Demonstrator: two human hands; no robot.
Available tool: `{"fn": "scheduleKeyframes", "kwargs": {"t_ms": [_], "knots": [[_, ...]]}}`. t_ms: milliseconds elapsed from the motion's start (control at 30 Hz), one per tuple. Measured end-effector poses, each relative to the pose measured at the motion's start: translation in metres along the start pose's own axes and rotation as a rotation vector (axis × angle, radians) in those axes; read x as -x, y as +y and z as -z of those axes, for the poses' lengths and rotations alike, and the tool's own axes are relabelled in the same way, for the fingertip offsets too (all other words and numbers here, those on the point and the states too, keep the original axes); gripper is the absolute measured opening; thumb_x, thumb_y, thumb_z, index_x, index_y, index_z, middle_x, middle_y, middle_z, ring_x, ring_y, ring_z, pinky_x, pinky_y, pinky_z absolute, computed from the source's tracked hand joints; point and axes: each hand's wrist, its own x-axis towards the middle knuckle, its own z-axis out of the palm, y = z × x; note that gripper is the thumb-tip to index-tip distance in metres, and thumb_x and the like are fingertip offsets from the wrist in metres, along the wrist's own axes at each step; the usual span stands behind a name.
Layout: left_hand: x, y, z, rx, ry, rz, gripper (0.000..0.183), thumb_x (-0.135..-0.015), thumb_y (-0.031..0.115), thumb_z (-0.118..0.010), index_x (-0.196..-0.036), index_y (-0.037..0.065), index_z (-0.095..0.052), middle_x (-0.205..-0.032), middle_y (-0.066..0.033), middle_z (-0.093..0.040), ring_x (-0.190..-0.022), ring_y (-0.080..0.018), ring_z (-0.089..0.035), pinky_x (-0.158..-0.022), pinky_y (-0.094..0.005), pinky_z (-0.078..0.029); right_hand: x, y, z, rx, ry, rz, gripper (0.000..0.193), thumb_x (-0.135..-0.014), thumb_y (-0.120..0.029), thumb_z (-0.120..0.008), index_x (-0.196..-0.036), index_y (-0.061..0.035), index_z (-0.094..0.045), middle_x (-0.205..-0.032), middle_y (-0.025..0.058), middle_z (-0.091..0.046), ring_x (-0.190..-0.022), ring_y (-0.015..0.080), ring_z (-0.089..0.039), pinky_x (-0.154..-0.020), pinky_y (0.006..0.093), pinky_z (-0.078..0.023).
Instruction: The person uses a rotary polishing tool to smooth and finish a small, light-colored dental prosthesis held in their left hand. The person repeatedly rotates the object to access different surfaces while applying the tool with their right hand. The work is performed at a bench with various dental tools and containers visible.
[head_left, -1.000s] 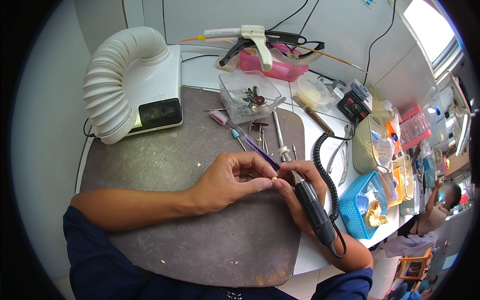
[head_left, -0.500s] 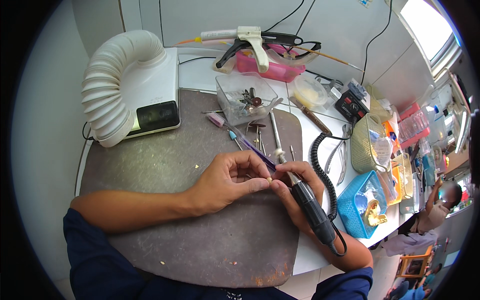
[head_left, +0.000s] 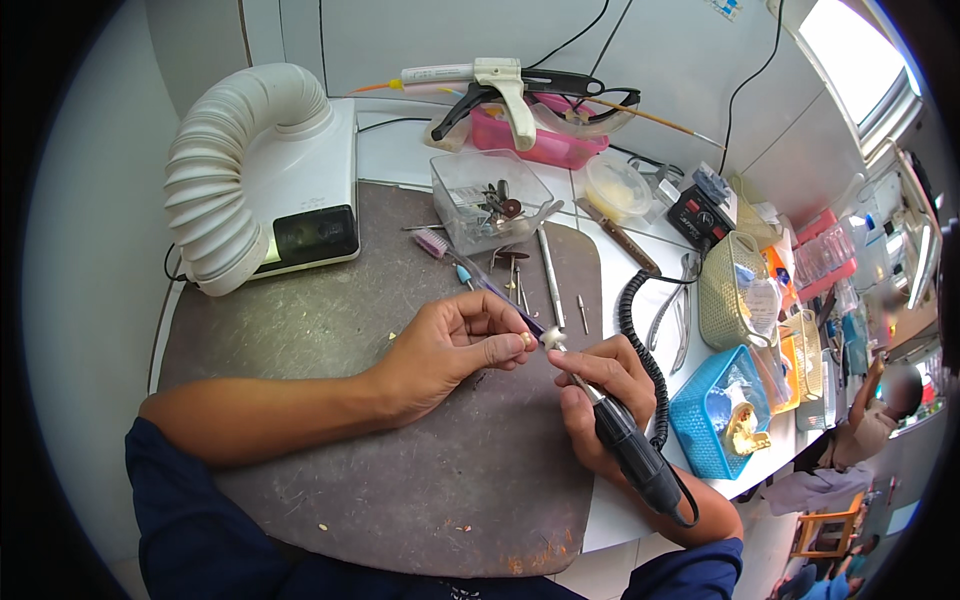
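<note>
Thumb and fingers of my left hand (head_left: 440, 350) pinch a small tooth-coloured piece (head_left: 526, 341), which looks like a dental crown. Wrapped round a black and silver rotary handpiece (head_left: 636, 455) is my right hand (head_left: 612, 385), its thumb and index finger near the front end. The handpiece carries a whitish, blurred wheel-shaped tip (head_left: 552, 338). That tip is just right of the crown; whether they touch I cannot tell. Under the left fingertips passes the purple handle of a toothbrush (head_left: 430, 242) with pink bristles.
Beyond my hands stand a clear tray (head_left: 480, 200) of rotary bits and loose burs. A white suction unit (head_left: 300, 180) with a ribbed hose is at left. On the right are a coiled cord (head_left: 628, 310), pliers (head_left: 672, 320), a blue basket (head_left: 715, 425) and a beige basket (head_left: 728, 290).
My right hand has drawn back from the left fingertips, bringing the handpiece tip down beside the crown. The left hand still pinches the crown, shifted slightly left. The tip now looks blurred.
</note>
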Motion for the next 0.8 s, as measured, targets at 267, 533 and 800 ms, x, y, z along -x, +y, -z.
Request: {"fn": "scheduleKeyframes", "kwargs": {"t_ms": [267,533,800], "knots": [[0.0,-0.001,-0.001,0.014,0.009,0.018,0.014,-0.087,0.006,-0.064,-0.098,0.003,-0.056,-0.095,-0.006,-0.062,-0.087,-0.0106,-0.059,-0.078,-0.0234,-0.049,0.011,0.004,-0.016,-0.257,0.178,-0.17,0.028,-0.072,-0.002,-0.069,-0.096,0.0017,-0.054,-0.08,0.0117,-0.06,-0.069,0.0174,-0.063,-0.063,0.0255,-0.049],[0.0,-0.003,0.0,-0.013,0.022,0.014,0.013,-0.086,0.007,-0.065,-0.095,0.001,-0.058,-0.095,-0.0074,-0.062,-0.088,-0.0119,-0.06,-0.079,-0.0237,-0.049,0.01,0.006,-0.014,-0.223,0.133,-0.093,0.028,-0.072,-0.003,-0.071,-0.094,0.0018,-0.055,-0.081,0.0124,-0.061,-0.069,0.0194,-0.063,-0.065,0.0271,-0.051],[0.001,-0.001,-0.004,-0.015,0.078,0.053,0.012,-0.086,0.003,-0.064,-0.092,0.004,-0.054,-0.094,-0.0075,-0.062,-0.087,-0.0115,-0.06,-0.08,-0.0242,-0.049,0.004,0.004,-0.008,-0.203,0.11,-0.1,0.025,-0.075,-0.005,-0.07,-0.094,0.0028,-0.057,-0.083,0.0129,-0.061,-0.073,0.0205,-0.066,-0.065,0.0286,-0.053]]}}
